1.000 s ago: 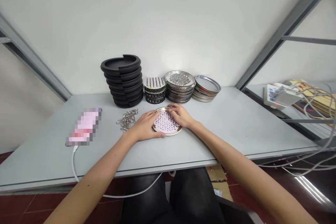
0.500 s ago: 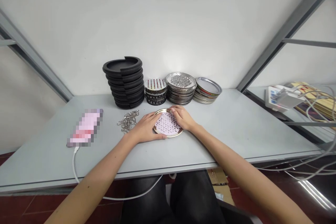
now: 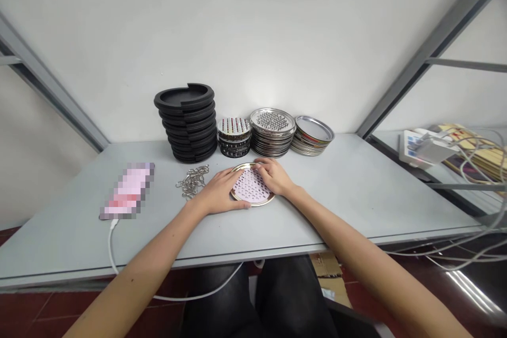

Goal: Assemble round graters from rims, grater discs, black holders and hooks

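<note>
A round metal-rimmed disc [image 3: 253, 186] lies flat on the table in front of me. Its face is pale pink with rows of small dark marks or holes, and its rim shines gold-silver. My left hand [image 3: 225, 193] grips the left edge, with the thumb along the near rim and the fingers at the far left. On the far right side, my right hand [image 3: 274, 175] holds the rim, its fingertips partly curled over the edge. Just left of my left hand lies a loose pile of small metal clasps or hooks [image 3: 193, 180].
Along the wall stand a tall stack of black round trays [image 3: 186, 124], a short stack of studded discs [image 3: 234, 138], a stack of silver discs [image 3: 272, 132] and tilted round lids [image 3: 312, 136]. A phone [image 3: 129, 190] on a white cable lies left. A power strip [image 3: 410, 147] sits far right.
</note>
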Available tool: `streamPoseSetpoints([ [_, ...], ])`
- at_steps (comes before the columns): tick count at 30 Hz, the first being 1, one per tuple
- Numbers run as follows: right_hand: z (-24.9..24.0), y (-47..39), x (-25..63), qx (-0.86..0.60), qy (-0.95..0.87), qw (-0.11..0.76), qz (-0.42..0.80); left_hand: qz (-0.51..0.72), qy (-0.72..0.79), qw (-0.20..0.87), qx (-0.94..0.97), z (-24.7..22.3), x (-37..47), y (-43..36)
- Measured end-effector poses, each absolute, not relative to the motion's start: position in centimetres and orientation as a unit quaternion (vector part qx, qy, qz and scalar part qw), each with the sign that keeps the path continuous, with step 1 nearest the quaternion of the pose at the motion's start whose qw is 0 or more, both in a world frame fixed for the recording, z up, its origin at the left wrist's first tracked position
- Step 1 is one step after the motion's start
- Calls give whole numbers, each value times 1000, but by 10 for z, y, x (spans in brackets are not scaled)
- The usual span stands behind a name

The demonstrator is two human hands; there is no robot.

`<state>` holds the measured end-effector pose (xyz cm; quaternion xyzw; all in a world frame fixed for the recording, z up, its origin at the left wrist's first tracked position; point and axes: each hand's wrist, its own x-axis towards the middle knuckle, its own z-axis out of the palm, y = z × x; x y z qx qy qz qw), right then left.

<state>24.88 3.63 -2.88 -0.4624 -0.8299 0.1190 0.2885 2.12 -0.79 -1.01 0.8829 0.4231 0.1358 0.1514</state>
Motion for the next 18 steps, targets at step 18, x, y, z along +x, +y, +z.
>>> streamPoseSetpoints([
  [18, -28, 32, 250, -459, -833, 292, 96, 125, 416, 143, 889, -8, 21, -10],
])
